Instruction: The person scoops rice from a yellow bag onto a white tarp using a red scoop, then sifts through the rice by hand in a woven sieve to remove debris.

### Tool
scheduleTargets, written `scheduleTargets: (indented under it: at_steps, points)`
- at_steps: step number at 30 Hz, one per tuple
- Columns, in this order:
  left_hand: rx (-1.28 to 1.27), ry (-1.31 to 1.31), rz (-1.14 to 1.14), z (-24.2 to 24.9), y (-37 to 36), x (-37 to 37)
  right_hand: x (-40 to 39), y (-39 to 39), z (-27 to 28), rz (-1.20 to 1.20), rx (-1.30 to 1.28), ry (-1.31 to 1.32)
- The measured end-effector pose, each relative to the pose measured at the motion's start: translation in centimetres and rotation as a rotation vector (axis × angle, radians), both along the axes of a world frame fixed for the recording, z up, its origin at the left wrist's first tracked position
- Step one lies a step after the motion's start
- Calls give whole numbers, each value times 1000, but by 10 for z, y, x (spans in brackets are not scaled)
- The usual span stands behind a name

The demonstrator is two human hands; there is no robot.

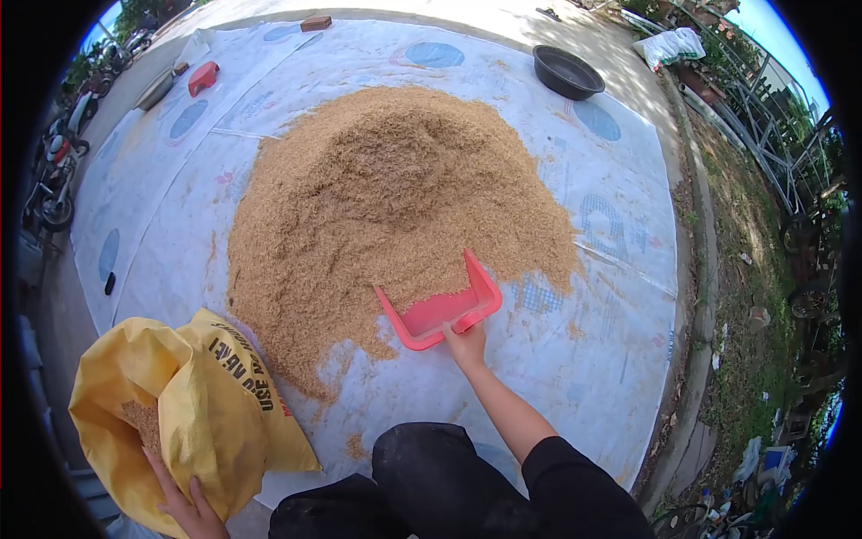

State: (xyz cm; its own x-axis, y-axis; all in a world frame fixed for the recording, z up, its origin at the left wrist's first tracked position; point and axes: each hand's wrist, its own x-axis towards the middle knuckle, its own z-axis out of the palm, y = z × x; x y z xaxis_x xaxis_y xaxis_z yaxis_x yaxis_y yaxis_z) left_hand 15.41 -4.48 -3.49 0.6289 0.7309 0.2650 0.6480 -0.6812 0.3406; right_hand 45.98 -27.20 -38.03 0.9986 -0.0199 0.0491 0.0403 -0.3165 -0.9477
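Note:
A large heap of tan husk-like grain [395, 189] lies on a pale plastic sheet. My right hand [468, 347] is closed around the short handle of a red dustpan [440, 316]. The dustpan's open edge meets the near side of the heap, with some tan material at its front. At the lower left stands a yellow sack [211, 404] with black print, its mouth open and tan material visible inside. My left hand [187, 505] holds the near edge of the sack's mouth, fingers against the cloth.
The printed sheet [620, 359] spreads under the heap. A black basin [567, 74] sits far right, a red plastic piece [204, 79] and a shallow pan [155, 91] far left. A brick [316, 23] weighs the back edge. Motorbikes [58, 180] stand left; metal frames [763, 117] right.

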Motion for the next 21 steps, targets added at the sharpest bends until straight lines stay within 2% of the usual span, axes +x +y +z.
scheduleTargets:
  at_steps: [2,3,5,10,13,15,16,17,19,21]
  points:
    - [-30,40,93,-28,18,-31,4,5,0,29,3,41]
    - [-61,79,175,-33,20,-32,11,10,2,17,-44,44]
    - [-48,97,194,-38,21,-38,12,15,4,14,-92,49]
    - [-45,131,267,-31,14,-28,5,4,-5,-23,14,-17]
    - [-77,78,212,-27,16,-31,-5,-17,-41,-35,103,-4]
    - [-118,4,164,-26,15,-30,-16,-38,-47,-9,-1,50]
    - [-122,0,177,-24,15,-29,-24,-43,-40,-29,74,69]
    - [-129,28,184,-22,14,-27,-31,-48,-32,-48,148,87]
    - [-145,51,203,-21,13,-29,-41,-57,-28,-52,141,86]
    - [-145,199,245,-23,14,-32,-46,-60,-23,-59,132,88]
